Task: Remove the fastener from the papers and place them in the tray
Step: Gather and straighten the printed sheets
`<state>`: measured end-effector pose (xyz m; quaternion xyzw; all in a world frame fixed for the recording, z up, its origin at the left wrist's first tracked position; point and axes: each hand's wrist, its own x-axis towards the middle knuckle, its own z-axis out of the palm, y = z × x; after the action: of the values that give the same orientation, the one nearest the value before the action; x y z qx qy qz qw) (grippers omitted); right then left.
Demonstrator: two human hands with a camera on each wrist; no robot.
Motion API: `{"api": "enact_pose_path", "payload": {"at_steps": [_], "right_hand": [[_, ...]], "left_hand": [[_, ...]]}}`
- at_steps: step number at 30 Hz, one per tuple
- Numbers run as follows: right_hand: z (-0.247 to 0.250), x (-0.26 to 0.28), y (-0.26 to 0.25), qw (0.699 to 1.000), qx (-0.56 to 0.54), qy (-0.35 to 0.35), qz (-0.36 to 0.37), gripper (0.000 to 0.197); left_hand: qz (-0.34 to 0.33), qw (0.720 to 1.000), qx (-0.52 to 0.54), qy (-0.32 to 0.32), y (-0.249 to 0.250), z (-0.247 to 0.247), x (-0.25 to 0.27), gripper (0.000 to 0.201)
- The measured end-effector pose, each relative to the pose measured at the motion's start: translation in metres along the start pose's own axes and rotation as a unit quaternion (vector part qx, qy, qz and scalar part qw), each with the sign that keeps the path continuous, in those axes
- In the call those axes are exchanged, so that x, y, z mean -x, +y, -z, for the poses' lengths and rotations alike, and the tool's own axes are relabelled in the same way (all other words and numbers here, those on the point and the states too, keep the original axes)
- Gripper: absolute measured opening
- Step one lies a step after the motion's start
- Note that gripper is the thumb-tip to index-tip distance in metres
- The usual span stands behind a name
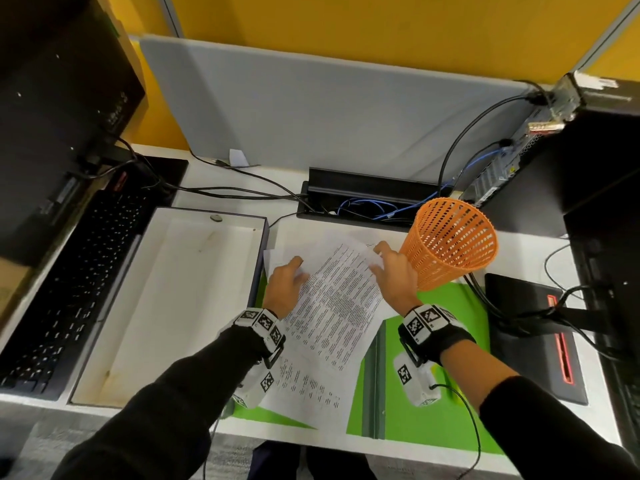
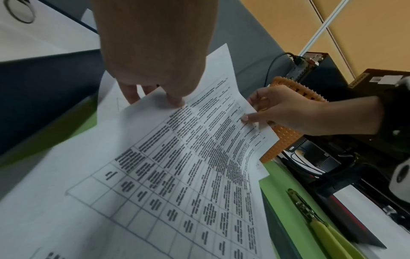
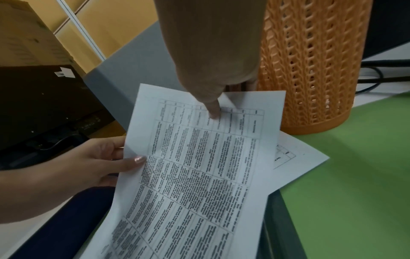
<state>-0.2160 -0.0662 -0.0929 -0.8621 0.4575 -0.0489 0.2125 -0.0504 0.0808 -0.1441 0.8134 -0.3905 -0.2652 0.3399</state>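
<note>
Desk [image 1: 221,181]: white, with a grey partition at 12 o'clock and a black keyboard [image 1: 79,282] at 9 o'clock.
Tray [image 1: 194,223]: a shallow white box with a dark rim, at 9 o'clock of the papers, just beside them.
Green folder [image 1: 460,344]: lies flat under the papers, at 5 o'clock of the scene.
Orange mesh basket [image 1: 450,244]: upright at 2 o'clock, just beside the right hand.
Papers [image 1: 336,306]: printed sheets on the folder; the top sheet is lifted and curved, with another sheet flat beneath it.
Left hand [image 1: 284,285]: thumb on top and fingers beneath, pinching the top sheet's left edge.
Right hand [image 1: 394,271]: pinching the top sheet's far right corner.
Yellow-handled tool [image 2: 319,226]: on the folder at 4 o'clock.
</note>
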Motion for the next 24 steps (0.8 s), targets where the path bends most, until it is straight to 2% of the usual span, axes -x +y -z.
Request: {"api": "enact_pose_path", "payload": {"at_steps": [2, 4, 6, 8, 10, 11, 13, 16, 19, 24], "right_hand": [[0.002, 0.002, 0.004, 0.999, -0.04, 0.013, -0.015, 0.035], [0.0, 0.003, 0.01, 0.989, -0.137, 0.045, -0.032, 0.042], [-0.003, 0.005, 0.016, 0.957, -0.279, 0.058, -0.055, 0.046], [-0.003, 0.009, 0.016, 0.921, -0.384, 0.021, -0.058, 0.046], [-0.006, 0.011, 0.015, 0.896, -0.44, -0.034, -0.043, 0.047], [-0.006, 0.012, 0.012, 0.89, -0.453, -0.049, -0.028, 0.045], [-0.006, 0.011, 0.005, 0.898, -0.438, -0.044, 0.002, 0.037], [-0.002, 0.005, -0.006, 0.908, -0.42, -0.002, 0.012, 0.029], [0.005, -0.002, -0.018, 0.911, -0.406, 0.058, 0.032, 0.028], [0.016, -0.008, -0.048, 0.906, -0.381, 0.173, 0.059, 0.032]], "left_hand": [[-0.001, 0.999, 0.023, 0.03, 0.0, 0.006, 0.0, 0.015], [0.001, 0.996, 0.054, 0.071, 0.004, 0.013, 0.001, 0.013], [0.003, 0.99, 0.083, 0.114, 0.007, 0.021, 0.001, 0.014], [-0.001, 0.984, 0.104, 0.142, 0.008, 0.027, 0.0, 0.008], [-0.01, 0.982, 0.118, 0.149, 0.01, 0.032, -0.002, 0.008], [-0.017, 0.981, 0.125, 0.147, 0.012, 0.034, -0.002, 0.013], [-0.029, 0.978, 0.154, 0.141, 0.019, 0.039, 0.0, 0.024], [-0.046, 0.971, 0.18, 0.152, 0.029, 0.046, -0.001, 0.022], [-0.074, 0.967, 0.163, 0.18, 0.038, 0.05, -0.005, 0.015], [-0.111, 0.953, 0.169, 0.227, 0.061, 0.057, -0.011, 0.024]]}}
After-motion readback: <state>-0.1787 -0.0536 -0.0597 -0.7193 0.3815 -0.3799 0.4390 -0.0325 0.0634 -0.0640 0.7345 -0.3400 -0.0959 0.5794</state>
